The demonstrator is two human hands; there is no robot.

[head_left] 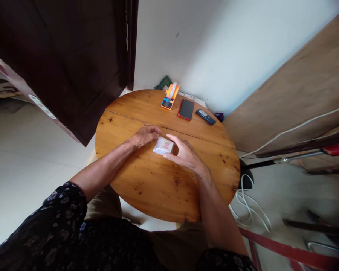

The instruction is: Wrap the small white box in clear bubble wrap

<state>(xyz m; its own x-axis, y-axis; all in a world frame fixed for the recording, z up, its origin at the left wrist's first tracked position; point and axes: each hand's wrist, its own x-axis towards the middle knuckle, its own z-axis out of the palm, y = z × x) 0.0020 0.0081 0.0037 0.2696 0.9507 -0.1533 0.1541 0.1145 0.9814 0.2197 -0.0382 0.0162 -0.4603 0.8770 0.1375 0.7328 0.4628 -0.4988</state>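
A small white box with red print (167,145), in clear plastic film, is on the wooden table in front of me. My right hand (185,151) curves round its right end. The thumb lies along the near edge and the index fingertip is at the far edge. At the box's far left corner is my left hand (147,136), its thumb and fingers bent together close to the film. Whatever is between those fingertips is too small to make out. Loose film (159,146) shows at the box's left end.
Toward the back of the round table (158,188) are an orange and blue tape dispenser (170,97), a red-edged phone (186,109) and a dark handset (205,116). A white wall stands behind. A white cable (244,203) lies coiled on the floor at right.
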